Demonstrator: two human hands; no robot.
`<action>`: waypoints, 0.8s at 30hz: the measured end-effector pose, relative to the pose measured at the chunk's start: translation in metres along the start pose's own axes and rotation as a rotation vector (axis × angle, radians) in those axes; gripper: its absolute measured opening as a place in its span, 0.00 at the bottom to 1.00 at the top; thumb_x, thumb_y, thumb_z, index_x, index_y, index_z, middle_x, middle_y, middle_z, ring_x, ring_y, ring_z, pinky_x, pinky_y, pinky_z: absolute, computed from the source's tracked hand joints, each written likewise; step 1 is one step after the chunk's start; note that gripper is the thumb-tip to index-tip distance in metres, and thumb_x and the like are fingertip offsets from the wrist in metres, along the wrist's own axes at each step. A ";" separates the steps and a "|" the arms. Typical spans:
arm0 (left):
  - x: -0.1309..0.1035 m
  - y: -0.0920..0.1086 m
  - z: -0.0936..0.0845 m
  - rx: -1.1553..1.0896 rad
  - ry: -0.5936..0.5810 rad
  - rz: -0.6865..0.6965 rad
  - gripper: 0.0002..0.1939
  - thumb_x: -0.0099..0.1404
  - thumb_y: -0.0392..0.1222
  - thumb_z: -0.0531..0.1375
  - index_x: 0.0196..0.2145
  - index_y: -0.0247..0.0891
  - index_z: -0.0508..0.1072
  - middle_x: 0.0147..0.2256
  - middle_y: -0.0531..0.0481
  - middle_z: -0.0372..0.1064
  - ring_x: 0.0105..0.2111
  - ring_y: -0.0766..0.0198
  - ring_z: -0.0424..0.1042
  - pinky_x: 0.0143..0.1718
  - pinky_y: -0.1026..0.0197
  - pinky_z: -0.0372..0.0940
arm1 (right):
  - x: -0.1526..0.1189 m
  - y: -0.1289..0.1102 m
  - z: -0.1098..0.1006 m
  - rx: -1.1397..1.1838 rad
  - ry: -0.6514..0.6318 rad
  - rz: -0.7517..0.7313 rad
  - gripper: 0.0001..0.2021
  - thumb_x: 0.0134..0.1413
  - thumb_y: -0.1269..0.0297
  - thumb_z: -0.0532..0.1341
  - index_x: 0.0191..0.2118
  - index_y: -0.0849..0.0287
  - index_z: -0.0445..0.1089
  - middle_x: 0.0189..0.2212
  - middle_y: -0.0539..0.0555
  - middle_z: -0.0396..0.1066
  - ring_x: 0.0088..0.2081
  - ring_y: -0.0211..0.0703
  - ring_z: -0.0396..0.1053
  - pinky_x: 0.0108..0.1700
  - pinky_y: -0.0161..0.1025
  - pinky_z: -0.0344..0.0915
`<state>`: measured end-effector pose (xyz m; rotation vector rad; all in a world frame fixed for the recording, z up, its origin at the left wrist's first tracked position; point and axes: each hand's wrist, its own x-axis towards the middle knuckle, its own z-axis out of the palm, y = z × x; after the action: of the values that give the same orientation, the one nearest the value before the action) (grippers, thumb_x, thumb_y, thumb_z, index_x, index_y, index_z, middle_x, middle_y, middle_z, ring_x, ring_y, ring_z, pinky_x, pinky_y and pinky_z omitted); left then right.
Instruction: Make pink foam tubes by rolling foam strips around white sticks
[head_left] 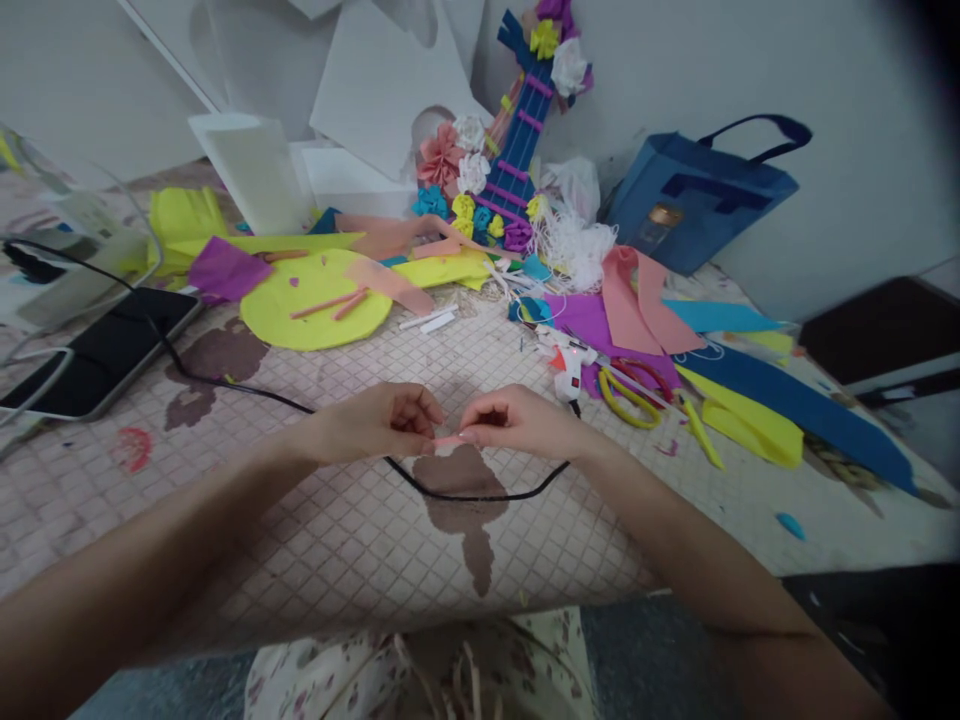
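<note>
Between my two hands, over the middle of the table, stretches a small pink strip (448, 441), perhaps paper or felt. My left hand (386, 422) pinches its left end between thumb and finger. At the right end, my right hand (517, 422) has it in a like pinch. Just right of that hand lies a white hot glue gun (571, 368) with a small red light. A black cable (465, 497) runs across the tabletop below both hands. Up and to the left, two pink rolled sticks (349, 303) rest on a yellow round sheet (277, 315).
A flower-covered blue toy guitar (517, 150) leans on the wall beside a blue bag (697, 195). Yellow-handled scissors (628, 400) and coloured strips (810, 400) lie at right. A phone or tablet (105, 350) and a power strip (75, 270) sit at left.
</note>
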<state>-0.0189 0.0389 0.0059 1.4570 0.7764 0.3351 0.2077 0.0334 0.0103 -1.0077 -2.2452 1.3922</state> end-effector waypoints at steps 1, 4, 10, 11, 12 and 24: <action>0.000 0.000 -0.003 -0.013 -0.003 -0.004 0.12 0.53 0.37 0.64 0.35 0.37 0.68 0.26 0.55 0.70 0.26 0.70 0.67 0.26 0.67 0.59 | -0.001 0.001 -0.002 0.025 -0.005 0.013 0.08 0.54 0.62 0.59 0.31 0.60 0.71 0.23 0.48 0.67 0.25 0.34 0.61 0.27 0.32 0.57; -0.001 0.001 -0.012 -0.045 0.015 -0.015 0.10 0.52 0.36 0.65 0.32 0.37 0.69 0.28 0.54 0.71 0.28 0.69 0.69 0.30 0.66 0.61 | -0.003 0.005 -0.007 0.108 -0.016 0.054 0.07 0.54 0.63 0.59 0.33 0.61 0.72 0.24 0.49 0.68 0.27 0.34 0.63 0.30 0.33 0.59; -0.002 0.004 -0.023 -0.229 0.170 0.049 0.13 0.52 0.35 0.66 0.36 0.37 0.71 0.32 0.50 0.74 0.33 0.67 0.71 0.34 0.65 0.62 | -0.004 0.010 -0.008 0.370 0.166 0.161 0.08 0.50 0.62 0.63 0.32 0.62 0.72 0.23 0.48 0.69 0.23 0.31 0.61 0.24 0.30 0.55; -0.002 0.005 -0.021 -0.300 0.212 0.083 0.16 0.51 0.34 0.67 0.39 0.38 0.71 0.33 0.50 0.74 0.34 0.67 0.71 0.35 0.65 0.62 | -0.003 0.009 -0.006 0.429 0.226 0.167 0.08 0.49 0.62 0.64 0.32 0.62 0.72 0.23 0.48 0.69 0.22 0.30 0.60 0.23 0.30 0.54; -0.001 0.005 -0.018 -0.371 0.249 0.118 0.19 0.50 0.33 0.67 0.41 0.38 0.71 0.34 0.51 0.74 0.34 0.67 0.71 0.36 0.65 0.63 | -0.002 0.008 -0.004 0.500 0.281 0.170 0.08 0.49 0.61 0.64 0.31 0.61 0.73 0.22 0.48 0.69 0.21 0.30 0.59 0.23 0.30 0.54; 0.012 -0.003 0.022 -0.492 0.510 0.300 0.08 0.54 0.38 0.66 0.29 0.33 0.72 0.27 0.52 0.72 0.29 0.68 0.68 0.33 0.65 0.61 | 0.006 0.003 0.029 1.128 0.246 0.219 0.09 0.43 0.62 0.69 0.28 0.62 0.73 0.19 0.48 0.68 0.21 0.28 0.61 0.23 0.28 0.56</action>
<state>0.0031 0.0294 -0.0018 1.0199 0.8003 1.0796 0.1877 0.0195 -0.0063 -0.8962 -0.8761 2.0576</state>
